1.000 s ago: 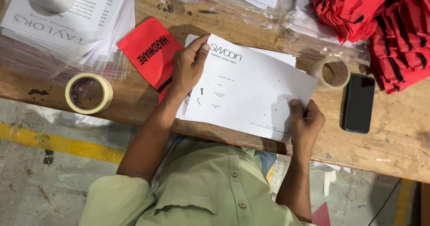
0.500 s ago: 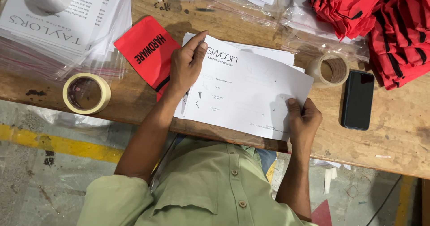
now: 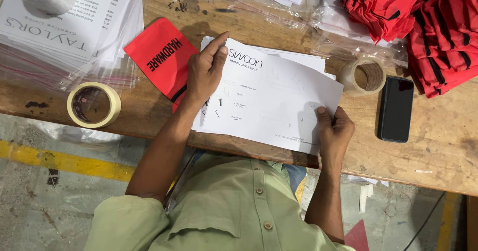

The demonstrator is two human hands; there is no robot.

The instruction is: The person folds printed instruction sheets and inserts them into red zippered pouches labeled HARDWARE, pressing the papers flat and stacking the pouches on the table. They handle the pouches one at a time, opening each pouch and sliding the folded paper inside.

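Bare wood is lying open on the table (image 3: 438, 156) to the right of the black phone (image 3: 396, 109), and a smaller bare strip is showing between the cream tape roll (image 3: 93, 104) and the red pouch (image 3: 160, 57). The clear tape roll (image 3: 362, 76) and the phone are crowding the right edge of the white sheets (image 3: 279, 97), just beside the right hand (image 3: 334, 131). The bagged leaflets (image 3: 64, 27) and red cloth bundles (image 3: 423, 17) are blocking the far side, while the left hand (image 3: 205, 72) is covering the sheets' left edge.

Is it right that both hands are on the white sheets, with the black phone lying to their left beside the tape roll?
Not quite. The head view shows the black phone to the right of the white sheets, beside the tape roll. Both hands, left and right, are on them.
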